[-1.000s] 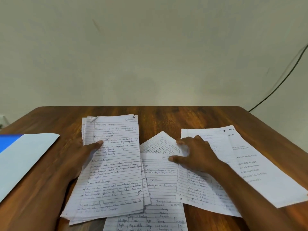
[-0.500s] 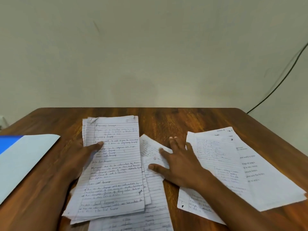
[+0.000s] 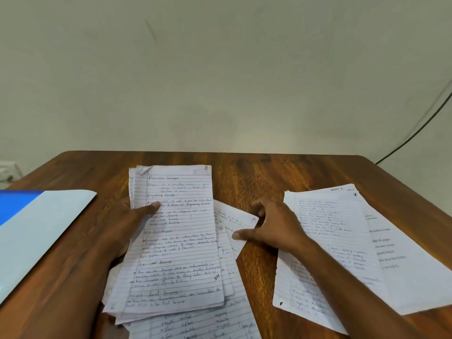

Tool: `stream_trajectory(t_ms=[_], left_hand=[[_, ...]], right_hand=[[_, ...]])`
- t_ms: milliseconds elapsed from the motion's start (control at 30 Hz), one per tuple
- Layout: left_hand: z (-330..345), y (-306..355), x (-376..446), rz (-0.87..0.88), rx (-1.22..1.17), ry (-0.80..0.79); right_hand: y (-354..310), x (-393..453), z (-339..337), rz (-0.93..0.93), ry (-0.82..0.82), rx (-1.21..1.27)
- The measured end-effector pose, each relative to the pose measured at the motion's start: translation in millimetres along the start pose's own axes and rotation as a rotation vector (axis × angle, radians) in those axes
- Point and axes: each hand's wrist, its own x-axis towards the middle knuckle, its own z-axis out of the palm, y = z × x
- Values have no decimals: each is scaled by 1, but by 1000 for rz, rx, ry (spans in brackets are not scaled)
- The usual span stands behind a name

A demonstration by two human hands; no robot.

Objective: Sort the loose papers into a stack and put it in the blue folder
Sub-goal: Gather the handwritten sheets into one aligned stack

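Left hand [image 3: 132, 223] gripping one stack [image 3: 176, 241], right hand [image 3: 274, 226] (fingers spread) pressing loose sheet [image 3: 232, 221], one folder [image 3: 36, 231]

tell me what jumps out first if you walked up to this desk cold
The thick stack of handwritten lined pages at the centre of the wooden table, with the left hand gripping its left edge. Just right of it, the right hand lies spread on loose sheets poking out from under the stack. A blue folder lies open at the far left, and more papers fan out on the right.

Single head view, close above wooden table [image 3: 281, 172], facing forward and down
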Motion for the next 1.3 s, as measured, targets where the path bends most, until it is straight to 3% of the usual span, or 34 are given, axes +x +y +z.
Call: stream_trajectory(t_ms=[267, 767, 1100, 1300], left_hand=[[5, 8, -9, 16, 7, 38], [6, 11, -11, 14, 31, 17], [6, 14, -12, 29, 62, 20], [7, 16, -14, 40, 62, 19]], right_hand=[[14, 1, 14, -50, 59, 225], [17, 7, 22, 1, 99, 413], [17, 13, 20, 143, 230, 1018], [14, 13, 10, 223, 347, 1246]])
